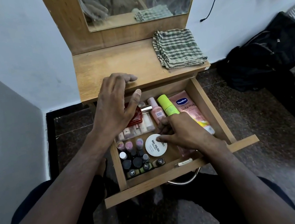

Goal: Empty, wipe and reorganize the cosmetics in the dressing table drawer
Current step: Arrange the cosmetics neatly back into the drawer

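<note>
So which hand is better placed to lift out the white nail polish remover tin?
Right hand: its fingertips already touch the round white tin in the drawer. The left hand hovers open farther back, near the tabletop edge.

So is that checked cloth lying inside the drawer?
No, the cloth lies folded on the tabletop, behind the open drawer.

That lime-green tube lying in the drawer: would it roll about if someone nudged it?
Probably: the green tube looks round and lies on its side. The pink bottle and Vaseline tube flank it closely, so it likely wouldn't go far.
</note>
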Available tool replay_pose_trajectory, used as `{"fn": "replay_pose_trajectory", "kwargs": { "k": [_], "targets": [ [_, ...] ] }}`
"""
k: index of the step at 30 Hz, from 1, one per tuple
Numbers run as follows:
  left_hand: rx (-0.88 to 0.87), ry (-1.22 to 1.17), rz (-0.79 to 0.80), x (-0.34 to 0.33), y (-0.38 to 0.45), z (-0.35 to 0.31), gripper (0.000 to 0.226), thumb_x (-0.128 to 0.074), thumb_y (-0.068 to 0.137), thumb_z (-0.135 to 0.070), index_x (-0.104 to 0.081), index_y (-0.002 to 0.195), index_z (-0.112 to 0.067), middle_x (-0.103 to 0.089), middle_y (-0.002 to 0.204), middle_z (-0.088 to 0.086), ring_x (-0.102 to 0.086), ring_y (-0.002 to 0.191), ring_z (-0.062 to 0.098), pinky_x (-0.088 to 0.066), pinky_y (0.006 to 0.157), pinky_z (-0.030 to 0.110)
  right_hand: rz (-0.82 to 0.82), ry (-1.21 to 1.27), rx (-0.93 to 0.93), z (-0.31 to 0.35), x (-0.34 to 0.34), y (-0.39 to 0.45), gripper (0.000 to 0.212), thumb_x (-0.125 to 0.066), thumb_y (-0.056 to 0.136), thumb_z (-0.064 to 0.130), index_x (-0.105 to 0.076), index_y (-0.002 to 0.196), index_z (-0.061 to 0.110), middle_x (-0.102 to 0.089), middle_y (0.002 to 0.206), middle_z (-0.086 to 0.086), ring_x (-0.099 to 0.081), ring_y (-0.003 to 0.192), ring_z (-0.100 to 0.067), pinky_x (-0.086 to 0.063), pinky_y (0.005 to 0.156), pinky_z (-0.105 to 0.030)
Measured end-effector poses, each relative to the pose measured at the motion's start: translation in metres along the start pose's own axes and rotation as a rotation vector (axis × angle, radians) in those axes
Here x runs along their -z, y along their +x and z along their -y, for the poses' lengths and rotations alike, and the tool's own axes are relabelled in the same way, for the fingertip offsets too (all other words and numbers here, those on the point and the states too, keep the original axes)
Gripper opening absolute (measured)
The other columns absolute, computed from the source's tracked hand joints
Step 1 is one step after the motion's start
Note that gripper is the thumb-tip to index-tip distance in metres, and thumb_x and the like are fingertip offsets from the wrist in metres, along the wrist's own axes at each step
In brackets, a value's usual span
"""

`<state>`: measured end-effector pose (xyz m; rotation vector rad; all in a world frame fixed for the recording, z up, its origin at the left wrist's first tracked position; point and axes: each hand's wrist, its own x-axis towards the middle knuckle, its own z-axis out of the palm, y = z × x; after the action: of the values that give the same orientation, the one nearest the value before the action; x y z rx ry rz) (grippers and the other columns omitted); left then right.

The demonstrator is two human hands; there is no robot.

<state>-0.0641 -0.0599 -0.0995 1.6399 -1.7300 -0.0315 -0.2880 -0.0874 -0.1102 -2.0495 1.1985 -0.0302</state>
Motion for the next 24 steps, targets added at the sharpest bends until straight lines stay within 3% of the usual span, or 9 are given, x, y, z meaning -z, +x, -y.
{"fn": "replay_pose_trajectory", "kwargs": {
  "k": [6, 9, 11, 15, 17, 19, 22, 24],
  "targets": [
    [0.012, 0.014, 0.041, 0.008, -0.009, -0.003, 0.032, -0.062, 0.105, -0.03, -0.059, 0.134, -0.015, -0.057, 0.133, 0.003, -0.049, 0.126, 0.019, -0.041, 0.101, 0.029, -0.033, -0.068, 0.037, 0.0, 0.002, -0.004, 0.016, -0.085, 0.087, 0.027, -0.081, 0.102, 0.023, -0.079, 0.094, 0.009, -0.071, 0.085, 0.001, -0.063, 0.087, -0.029],
    [0.025, -0.005, 0.057, 0.017, -0.018, -0.008, 0.034, -0.06, 0.106, -0.031, -0.057, 0.137, -0.016, -0.056, 0.138, 0.002, -0.048, 0.132, 0.018, -0.041, 0.107, 0.032, -0.105, -0.126, 0.088, 0.001, 0.01, -0.012, 0.012, -0.081, 0.091, 0.029, -0.08, 0.103, 0.026, -0.076, 0.089, 0.014, -0.066, 0.079, 0.007, -0.057, 0.08, -0.013],
    [0.049, -0.03, 0.051, 0.026, -0.03, -0.012, 0.036, -0.059, 0.107, -0.032, -0.056, 0.14, -0.017, -0.056, 0.141, 0.001, -0.047, 0.138, 0.018, -0.041, 0.114, 0.039, -0.228, -0.134, 0.125, 0.0, 0.018, -0.022, 0.01, -0.078, 0.093, 0.032, -0.08, 0.102, 0.029, -0.075, 0.086, 0.015, -0.065, 0.076, 0.01, -0.049, 0.071, -0.004],
    [0.172, -0.107, 0.02, 0.045, -0.057, -0.027, 0.049, -0.056, 0.106, -0.041, -0.048, 0.15, -0.022, -0.051, 0.152, -0.003, -0.045, 0.144, 0.014, -0.043, 0.116, 0.047, -0.567, 0.001, 0.154, -0.005, 0.032, -0.043, 0.006, -0.076, 0.094, 0.024, -0.081, 0.099, 0.025, -0.076, 0.083, 0.014, -0.067, 0.076, 0.008, -0.05, 0.07, -0.008],
    [0.269, -0.199, -0.022, 0.053, -0.07, -0.041, 0.055, -0.055, 0.106, -0.044, -0.043, 0.156, -0.023, -0.047, 0.158, -0.004, -0.044, 0.146, 0.014, -0.044, 0.117, 0.05, -0.653, 0.003, 0.113, -0.007, 0.034, -0.053, 0.01, -0.073, 0.096, 0.019, -0.079, 0.102, 0.024, -0.074, 0.082, 0.014, -0.063, 0.07, 0.013, -0.042, 0.066, -0.002],
    [0.347, -0.258, -0.056, 0.061, -0.087, -0.057, 0.058, -0.046, 0.109, -0.046, -0.037, 0.161, -0.021, -0.041, 0.164, -0.005, -0.039, 0.151, 0.01, -0.039, 0.122, 0.047, -0.694, 0.007, 0.073, -0.007, 0.037, -0.068, 0.017, -0.068, 0.099, 0.016, -0.078, 0.11, 0.023, -0.075, 0.089, 0.011, -0.061, 0.069, 0.007, -0.038, 0.067, 0.0],
    [0.403, -0.214, -0.008, 0.069, -0.119, -0.074, 0.069, -0.037, 0.109, -0.054, -0.025, 0.167, -0.019, -0.026, 0.173, -0.005, -0.022, 0.159, 0.005, -0.025, 0.13, 0.039, -0.799, 0.125, 0.009, -0.012, 0.039, -0.095, 0.023, -0.061, 0.101, 0.012, -0.077, 0.116, 0.022, -0.077, 0.105, 0.007, -0.067, 0.091, -0.004, -0.044, 0.078, -0.004],
    [0.44, -0.202, 0.109, 0.075, -0.14, -0.083, 0.09, -0.045, 0.1, -0.068, -0.009, 0.17, -0.025, -0.011, 0.177, -0.009, -0.011, 0.161, 0.004, -0.02, 0.128, 0.037, -0.923, 0.116, -0.041, -0.019, 0.037, -0.115, 0.025, -0.057, 0.102, 0.014, -0.076, 0.116, 0.023, -0.077, 0.109, 0.006, -0.069, 0.1, -0.012, -0.051, 0.089, -0.023]
  ]
}}
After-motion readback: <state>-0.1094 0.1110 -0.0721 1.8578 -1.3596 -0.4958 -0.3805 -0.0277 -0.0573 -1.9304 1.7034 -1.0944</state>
